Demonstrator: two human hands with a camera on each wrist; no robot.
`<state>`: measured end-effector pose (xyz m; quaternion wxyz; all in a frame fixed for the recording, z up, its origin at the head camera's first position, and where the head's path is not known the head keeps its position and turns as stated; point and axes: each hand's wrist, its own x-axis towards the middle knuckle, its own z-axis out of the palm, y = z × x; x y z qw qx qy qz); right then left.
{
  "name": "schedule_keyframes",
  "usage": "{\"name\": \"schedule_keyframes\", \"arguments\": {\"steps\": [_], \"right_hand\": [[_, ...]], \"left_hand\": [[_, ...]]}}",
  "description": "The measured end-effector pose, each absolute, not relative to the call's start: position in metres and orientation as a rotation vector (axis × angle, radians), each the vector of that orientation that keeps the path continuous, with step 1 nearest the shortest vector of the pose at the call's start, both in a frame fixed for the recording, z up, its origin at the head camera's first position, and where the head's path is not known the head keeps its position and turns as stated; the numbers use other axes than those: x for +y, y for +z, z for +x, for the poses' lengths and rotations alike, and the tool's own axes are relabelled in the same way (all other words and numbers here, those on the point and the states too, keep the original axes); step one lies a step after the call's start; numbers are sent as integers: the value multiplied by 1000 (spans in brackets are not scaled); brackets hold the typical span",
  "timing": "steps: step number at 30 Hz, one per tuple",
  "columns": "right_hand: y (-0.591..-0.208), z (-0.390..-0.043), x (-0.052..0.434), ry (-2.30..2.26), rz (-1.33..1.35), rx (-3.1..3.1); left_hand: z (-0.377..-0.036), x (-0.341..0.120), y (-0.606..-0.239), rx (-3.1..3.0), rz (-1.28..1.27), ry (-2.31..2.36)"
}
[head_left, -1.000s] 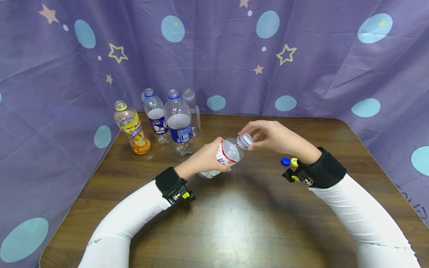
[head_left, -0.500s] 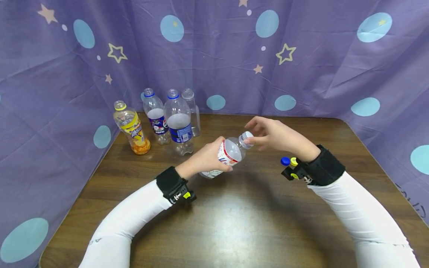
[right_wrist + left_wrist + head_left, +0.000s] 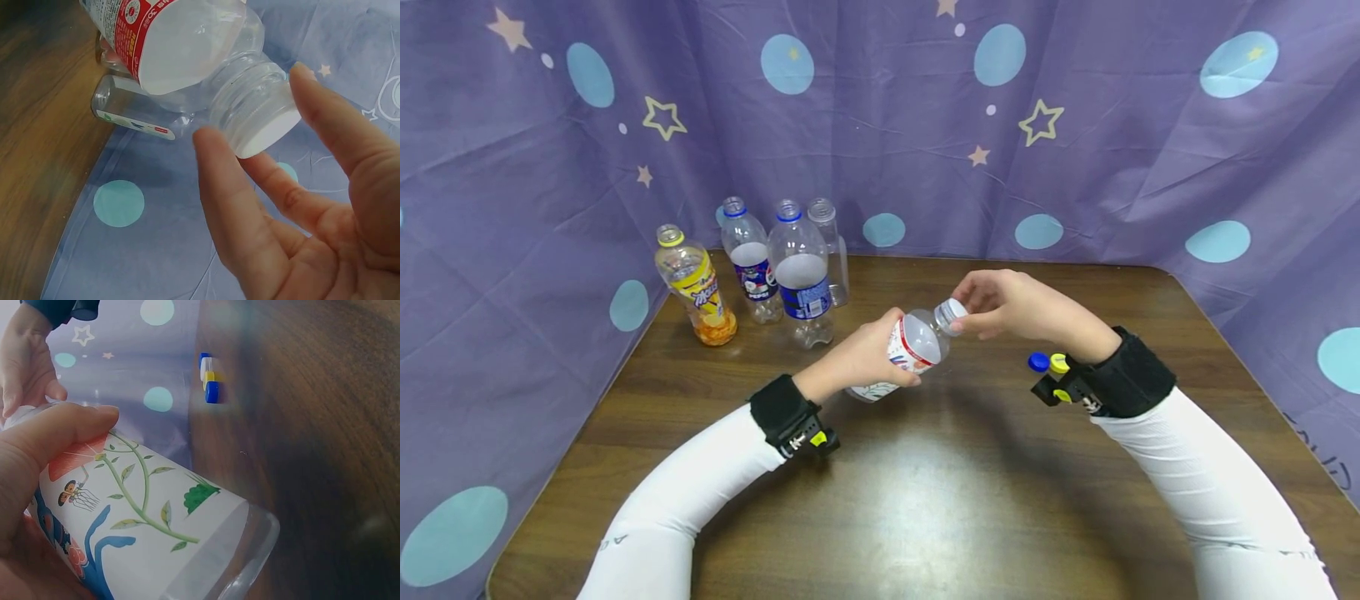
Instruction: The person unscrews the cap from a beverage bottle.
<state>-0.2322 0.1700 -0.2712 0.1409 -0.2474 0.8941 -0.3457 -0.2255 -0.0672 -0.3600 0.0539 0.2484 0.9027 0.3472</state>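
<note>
My left hand [image 3: 865,354] grips a clear plastic bottle [image 3: 917,340] round its white, red-banded label. The bottle tilts, its neck up towards the right. At the neck sits a white bottle cap [image 3: 953,310], with the thumb and fingertips of my right hand [image 3: 1015,304] around it. In the right wrist view the thumb is at one side of the cap [image 3: 272,134] and the index fingertip at the other, with another finger under it. The left wrist view shows the printed label [image 3: 140,500] and the bottle's base close up, my left thumb [image 3: 81,428] lying across it.
Several uncapped bottles stand at the back left: a yellow-labelled bottle [image 3: 700,292], two blue-labelled bottles [image 3: 802,292] and a slim clear bottle [image 3: 838,258]. A blue cap [image 3: 1039,362] and a yellow cap [image 3: 1058,363] lie near my right wrist. A purple curtain [image 3: 910,142] hangs behind the table.
My right fingers loosened and lifted off the far side of the cap, then came back in around it. The left hand and the bottle have hardly moved.
</note>
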Motion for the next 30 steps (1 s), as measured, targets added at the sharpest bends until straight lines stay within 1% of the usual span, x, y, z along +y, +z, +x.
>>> {"name": "schedule_keyframes", "arguments": {"steps": [8,14,17,20,23,25,27,30], "right_hand": [[-271,-233,169,-958,-749,2636],[-258,-238,188,-979,-642,2893],[-254,-248,213,-1013,-505,3167],[-256,-262,246,-1054,-281,3441],[-266,-277,282,-1045,-12,3644],[-277,-283,305,-1017,101,3722],[-292,-287,327,-910,111,3747],[-319,-289,355,-680,24,3653]], "left_hand": [[-225,-70,-361,2739,738,1069],[-224,-72,-363,2763,716,1040],[-225,-73,-363,2768,702,1036],[-225,-74,-363,2768,704,1045],[-225,-74,-362,2766,714,1056],[-225,-74,-362,2763,721,1060],[-226,-74,-362,2761,727,1057],[-226,-75,-363,2757,731,1057]]}}
